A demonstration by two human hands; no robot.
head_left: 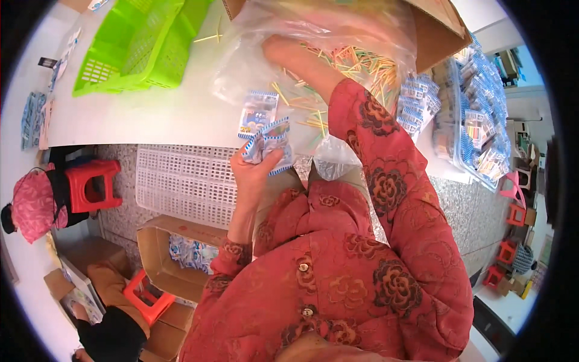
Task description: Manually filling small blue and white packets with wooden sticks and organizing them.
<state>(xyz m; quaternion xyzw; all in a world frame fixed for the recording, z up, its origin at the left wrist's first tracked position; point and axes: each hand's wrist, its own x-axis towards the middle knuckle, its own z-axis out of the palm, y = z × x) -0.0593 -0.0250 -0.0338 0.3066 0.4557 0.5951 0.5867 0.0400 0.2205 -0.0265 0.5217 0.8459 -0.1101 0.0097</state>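
My left hand (253, 169) grips a small blue-and-white packet (268, 143) at the white table's near edge. A second such packet (258, 111) lies flat on the table just beyond it. My right hand (283, 49) reaches inside a large clear plastic bag (253, 36) that holds a heap of thin coloured sticks (356, 63); through the plastic I cannot tell what its fingers hold. Both arms wear red flowered sleeves.
Green plastic baskets (139, 42) stand at the back left. A cardboard box (437, 33) sits behind the bag. Stacks of blue-and-white packets (476, 114) fill the right side. A white crate (187, 181), an open carton (175, 253) and red stools (90, 184) are below.
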